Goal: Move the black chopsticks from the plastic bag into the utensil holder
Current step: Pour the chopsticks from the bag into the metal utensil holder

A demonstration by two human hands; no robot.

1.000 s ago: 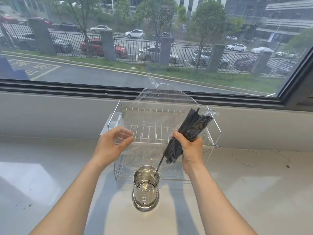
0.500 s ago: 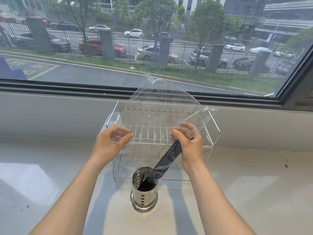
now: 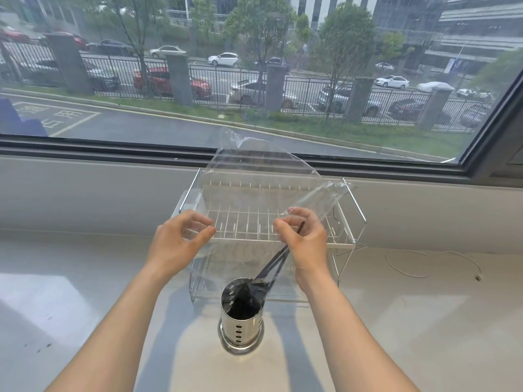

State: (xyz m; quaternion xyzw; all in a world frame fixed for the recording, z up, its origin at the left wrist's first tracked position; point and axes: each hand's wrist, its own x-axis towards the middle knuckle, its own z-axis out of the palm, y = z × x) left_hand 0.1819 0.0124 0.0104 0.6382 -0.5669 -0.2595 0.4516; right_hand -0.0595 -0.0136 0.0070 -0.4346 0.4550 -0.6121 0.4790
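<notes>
The left hand (image 3: 178, 244) and right hand (image 3: 304, 241), apart, each pinch an edge of the clear plastic bag (image 3: 263, 188) with curled fingers. Most black chopsticks (image 3: 244, 301) stand in the steel utensil holder (image 3: 240, 326) on the table (image 3: 396, 321); a few lean out toward the right hand.

We count two hands: one left hand (image 3: 181, 244) and one right hand (image 3: 304, 241). There is one clear plastic bag (image 3: 263, 188) and one steel utensil holder (image 3: 242, 315). The black chopsticks (image 3: 271, 267) are many, but we cannot give the exact number, because most of them form one dark bundle inside the holder; about three or four thin sticks are seen apart near the right hand. We see one wire dish rack (image 3: 351, 216), one thin white cable (image 3: 430, 267) and one window (image 3: 254, 80).
</notes>
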